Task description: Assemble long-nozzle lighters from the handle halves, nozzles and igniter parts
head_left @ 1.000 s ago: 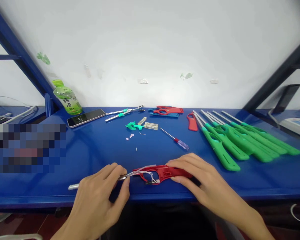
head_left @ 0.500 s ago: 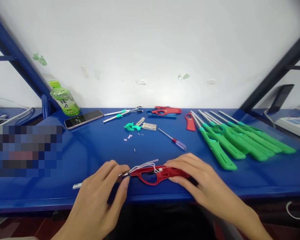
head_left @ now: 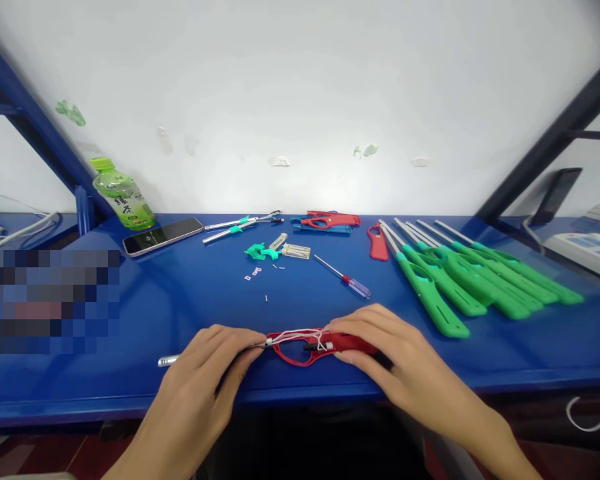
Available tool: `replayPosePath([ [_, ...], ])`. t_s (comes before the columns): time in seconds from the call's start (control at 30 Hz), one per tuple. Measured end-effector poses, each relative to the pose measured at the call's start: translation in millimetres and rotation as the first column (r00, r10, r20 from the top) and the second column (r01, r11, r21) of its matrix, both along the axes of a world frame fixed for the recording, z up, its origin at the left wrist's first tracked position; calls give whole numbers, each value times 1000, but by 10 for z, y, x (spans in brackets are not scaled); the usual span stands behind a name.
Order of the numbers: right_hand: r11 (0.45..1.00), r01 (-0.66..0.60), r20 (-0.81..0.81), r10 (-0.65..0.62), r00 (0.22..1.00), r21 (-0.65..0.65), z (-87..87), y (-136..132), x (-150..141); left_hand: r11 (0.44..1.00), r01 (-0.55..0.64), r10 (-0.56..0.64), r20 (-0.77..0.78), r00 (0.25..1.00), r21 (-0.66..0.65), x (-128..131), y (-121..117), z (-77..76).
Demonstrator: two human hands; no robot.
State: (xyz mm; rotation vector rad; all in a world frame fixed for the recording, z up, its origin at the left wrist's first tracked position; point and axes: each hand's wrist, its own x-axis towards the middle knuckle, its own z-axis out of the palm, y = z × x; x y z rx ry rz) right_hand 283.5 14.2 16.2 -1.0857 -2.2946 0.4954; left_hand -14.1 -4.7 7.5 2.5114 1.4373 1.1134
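Close to the table's front edge, my right hand [head_left: 387, 353] grips the right end of a red lighter casing half [head_left: 300, 364], thumb below and fingers over the top. Its looped trigger opening shows between my hands. My left hand [head_left: 205, 373] pinches a metal lighter tube [head_left: 168, 361] at the casing's left end; the tube's silver tip sticks out beyond the hand. White wires [head_left: 295, 333] run from my left fingertips along the casing to a small white and black part [head_left: 320, 347] over the opening. My left palm hides the tube's middle.
Several green lighters [head_left: 445, 267] lie at the right. Behind my hands are a screwdriver [head_left: 355, 287], clear tanks [head_left: 296, 251], teal plastic pieces [head_left: 255, 251], tiny metal bits, red and blue casings [head_left: 330, 221] and two metal tubes [head_left: 230, 231]. A phone [head_left: 164, 237] and bottle [head_left: 125, 197] stand left.
My left hand has shifted slightly right, bringing the tube's end up against the casing. The wires now lie lower and flatter along the casing. My right hand has kept its grip.
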Motion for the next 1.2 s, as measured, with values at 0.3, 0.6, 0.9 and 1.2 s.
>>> replayPosePath([
  [0.3,999,8,-4,-8,1000,50,0,4,-2,999,-38,39,-35,999,30,23,17,-21],
  [0.6,1000,3,-7,-3,1000,29,9,1,-8,996,9,0,-94,996,94,-35,46,-55],
  [0.9,1000,10,-5,-10,1000,30,15,-8,-6,996,51,-45,-81,996,69,-34,67,22],
  [1.2,1000,14,-2,-14,1000,20,-6,-6,-2,998,56,-53,-90,995,28,-36,9,-64],
])
